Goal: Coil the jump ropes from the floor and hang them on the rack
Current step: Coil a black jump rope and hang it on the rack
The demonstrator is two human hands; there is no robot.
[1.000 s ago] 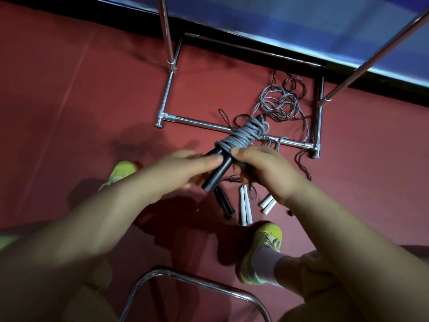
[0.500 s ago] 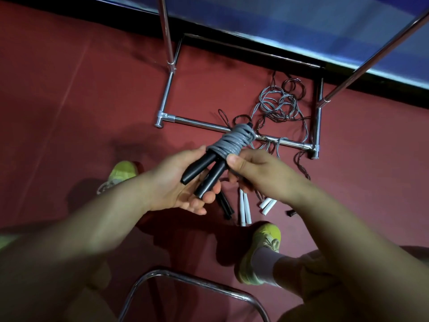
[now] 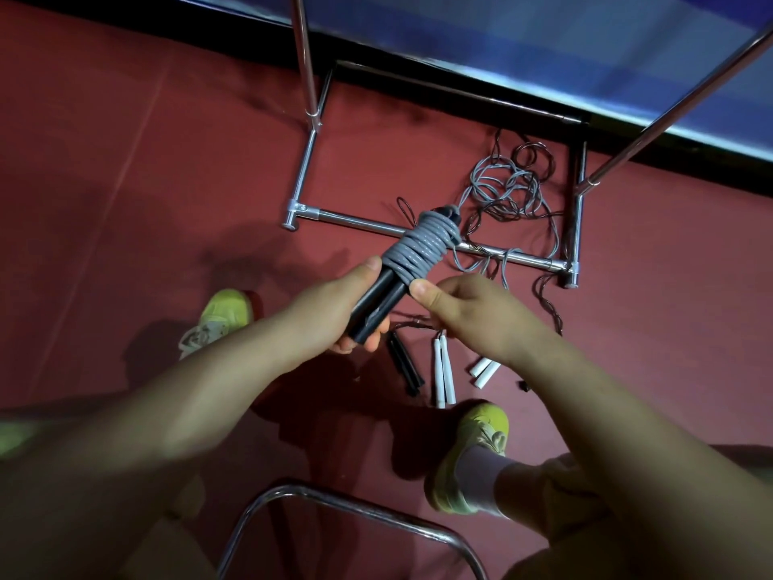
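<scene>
Red floor fills the view beneath both hands, bounded on the far side by a dark strip and a blue wall. A chrome rack stands beyond the hands: its base bars rest on the floor, and two uprights rise out of frame, one above the left hand, one far to the right. A curved chrome tube lies below the forearms, nearest the camera. Two yellow-green shoes show, the left shoe just outside the left forearm and the right shoe under the right forearm.

A loose tangle of grey and dark ropes lies on the floor beyond the right hand, draped over the rack's front base bar. The coiled jump rope is held in the air between the hands, its grey cord wound tightly around two black handles laid side by side. The left hand is closed around the lower ends of these handles. The right hand has fingers curled and its thumb tip touching the cord's lowest turns; whether it pinches a strand cannot be told.

On the floor below the hands lie a black handle pair, a white handle pair, and a second, shorter white pair.
</scene>
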